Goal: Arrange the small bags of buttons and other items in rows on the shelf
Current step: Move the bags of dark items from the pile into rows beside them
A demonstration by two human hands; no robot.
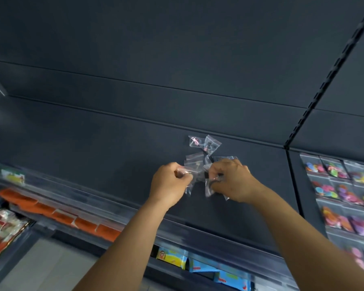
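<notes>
A dark shelf [93,143] fills most of the view, its flat surface running back to a dark rear panel and its clear front rail [105,208] crossing below the wrists. To the right of the shelf, past a slotted upright [315,97], rows of bagged colourful buttons [345,190] lie on the neighbouring board. Below the shelf's rail, orange packets [72,217] and blue packets [200,267] sit on lower levels; a printed white and red pack [0,227] lies at the far left.

Both forearms reach up over the rail to the middle of the shelf. The left hand [168,183] has its fingers curled, pinching a small clear bag [185,173] just above the shelf surface. The right hand [231,181] is also curled, gripping a clutch of clear bags [210,185] that crumple between its fingers and hang below them. The two hands are close together, with plastic bridging the gap.

Just behind the hands, two small clear bags [204,142] rest on the shelf, touching each other, each holding a tiny item too small to identify.
</notes>
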